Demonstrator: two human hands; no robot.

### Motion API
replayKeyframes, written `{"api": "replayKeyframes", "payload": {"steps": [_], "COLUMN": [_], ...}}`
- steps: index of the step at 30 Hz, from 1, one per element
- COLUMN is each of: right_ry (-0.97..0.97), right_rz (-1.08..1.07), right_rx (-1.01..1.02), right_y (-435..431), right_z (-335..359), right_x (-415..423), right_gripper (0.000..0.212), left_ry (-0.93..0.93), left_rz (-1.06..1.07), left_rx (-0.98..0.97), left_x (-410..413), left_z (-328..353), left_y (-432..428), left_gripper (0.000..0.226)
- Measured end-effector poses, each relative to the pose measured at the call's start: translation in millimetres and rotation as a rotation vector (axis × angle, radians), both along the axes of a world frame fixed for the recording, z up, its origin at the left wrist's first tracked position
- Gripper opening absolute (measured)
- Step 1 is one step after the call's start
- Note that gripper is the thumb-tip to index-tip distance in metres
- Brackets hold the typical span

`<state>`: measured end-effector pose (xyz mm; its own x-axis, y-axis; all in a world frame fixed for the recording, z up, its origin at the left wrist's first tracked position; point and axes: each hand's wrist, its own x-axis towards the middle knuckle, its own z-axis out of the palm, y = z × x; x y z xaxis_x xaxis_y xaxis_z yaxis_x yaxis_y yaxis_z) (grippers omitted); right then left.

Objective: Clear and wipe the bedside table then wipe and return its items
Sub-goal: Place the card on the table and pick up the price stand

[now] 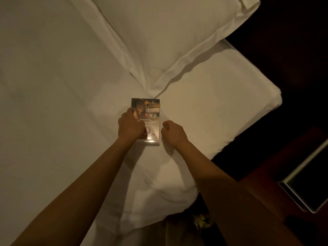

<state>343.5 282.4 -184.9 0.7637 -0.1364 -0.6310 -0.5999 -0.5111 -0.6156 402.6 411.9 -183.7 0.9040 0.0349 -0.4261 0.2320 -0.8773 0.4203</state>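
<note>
While flat on the bed, card stand under left hand, beside fisted right hand

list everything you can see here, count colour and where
clear acrylic card stand with a printed brown and white card: 1, lying flat on the bed, mid frame, just below the pillow corner
white pillow: 1, top of frame, on the bed
white bed sheet: 1, covers most of the frame
dark reddish wooden bedside table: 1, lower right, beside the bed
dark rectangular device with a silver rim: 1, on the bedside table at the right edge; what it is cannot be told
left hand: 1, grip on the stand's left edge
right hand: 1, fingers curled, beside the stand's right edge; contact unclear
</note>
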Motion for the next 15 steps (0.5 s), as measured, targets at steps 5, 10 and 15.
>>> {"api": "replayKeyframes", "payload": {"steps": [5, 10, 15], "right_ry": [0.013, -0.038, -0.129], "right_rz": [-0.089, -0.264, -0.429], "right_rx": [0.039, 0.037, 0.000], "right_y": [22.1, 26.2, -3.2], "right_z": [-5.1, -2.8, 10.7], "right_x": [15.9, 6.8, -23.4], "right_gripper": [0.032, 0.033, 0.038], "left_ry": [-0.002, -0.048, -0.122], "left_rz": [0.050, 0.018, -0.067], "left_rx": [-0.063, -0.105, -0.214], "left_x": [2.0, -6.6, -28.7], "left_z": [-1.1, 4.8, 20.0], "left_y": [-0.4, -10.4, -49.4], "left_gripper": [0.033, 0.029, 0.023]}}
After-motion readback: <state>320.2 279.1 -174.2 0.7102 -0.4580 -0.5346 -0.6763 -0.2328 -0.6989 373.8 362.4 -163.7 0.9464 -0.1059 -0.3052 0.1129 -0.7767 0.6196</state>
